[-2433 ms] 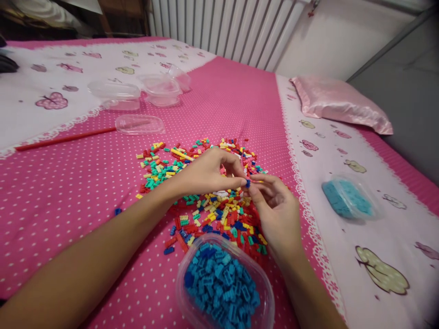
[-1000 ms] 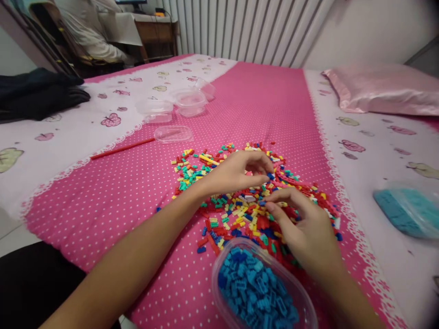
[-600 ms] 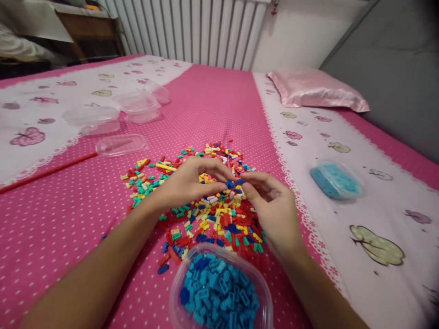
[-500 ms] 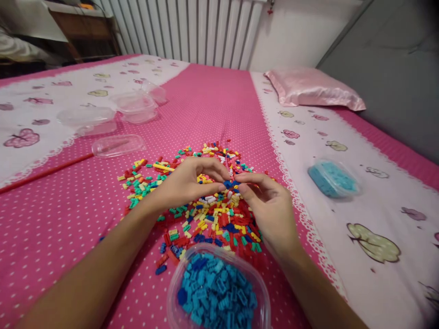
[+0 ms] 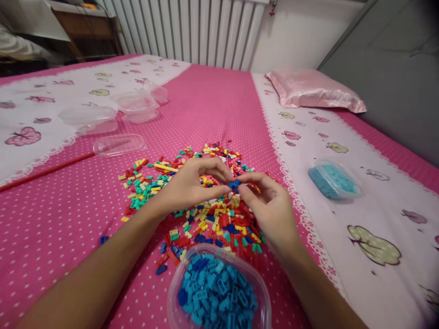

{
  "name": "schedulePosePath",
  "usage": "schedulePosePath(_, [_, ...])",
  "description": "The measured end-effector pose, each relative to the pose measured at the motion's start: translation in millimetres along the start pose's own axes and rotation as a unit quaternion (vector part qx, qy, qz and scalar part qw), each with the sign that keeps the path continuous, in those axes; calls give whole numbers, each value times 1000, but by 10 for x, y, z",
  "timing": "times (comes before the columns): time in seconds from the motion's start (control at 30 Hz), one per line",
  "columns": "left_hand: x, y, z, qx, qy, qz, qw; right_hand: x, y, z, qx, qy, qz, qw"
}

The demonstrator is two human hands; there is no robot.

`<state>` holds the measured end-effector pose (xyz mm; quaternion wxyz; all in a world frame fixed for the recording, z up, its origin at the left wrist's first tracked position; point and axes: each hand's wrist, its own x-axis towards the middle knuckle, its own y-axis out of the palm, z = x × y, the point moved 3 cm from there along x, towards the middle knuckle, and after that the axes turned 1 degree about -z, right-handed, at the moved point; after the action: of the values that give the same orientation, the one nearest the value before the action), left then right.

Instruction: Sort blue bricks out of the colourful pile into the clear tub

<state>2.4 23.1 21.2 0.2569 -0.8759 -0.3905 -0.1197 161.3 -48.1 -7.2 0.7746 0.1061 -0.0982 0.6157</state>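
My left hand (image 5: 195, 183) and my right hand (image 5: 269, 201) meet above a spread of small building bricks. Between their fingertips is a dark blue building brick (image 5: 234, 185), pinched from both sides; whether it is one piece or two joined, I cannot tell. Below lies the heap of loose bricks (image 5: 216, 219) in red, yellow, green, white and blue, partly hidden by my hands. Nearest to me stands a clear plastic tub (image 5: 264, 292) holding many light blue bricks (image 5: 219, 292), with a few darker blue ones at its left side.
A second tub of light blue bricks (image 5: 334, 179) stands to the right. Clear containers (image 5: 135, 105) and a lid (image 5: 119, 145) lie at the left, beside a red stick (image 5: 48, 171). A pink pillow (image 5: 315, 90) rests at the back, near a radiator (image 5: 185, 32).
My fingertips have shifted slightly around the dark blue brick, and it is turned a little differently. The tubs and the heap stay where they were.
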Motion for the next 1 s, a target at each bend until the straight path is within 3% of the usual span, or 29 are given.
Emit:
schedulePosePath(0.3, [7,5,-43,38,8,-35,999,1,-2,6,-26,-15,33,999])
schedulePosePath(0.57, [-20,75,-32,32,25,-45,998,-18,-62,4,-118,-58,0,991])
schedulePosePath(0.8, [-15,64,-36,17,47,-53,997,-42,-45,60,-121,-92,-22,988])
schedulePosePath(1.0, [-12,51,-41,8,33,-41,999,-81,-48,118,-207,-137,-50,967])
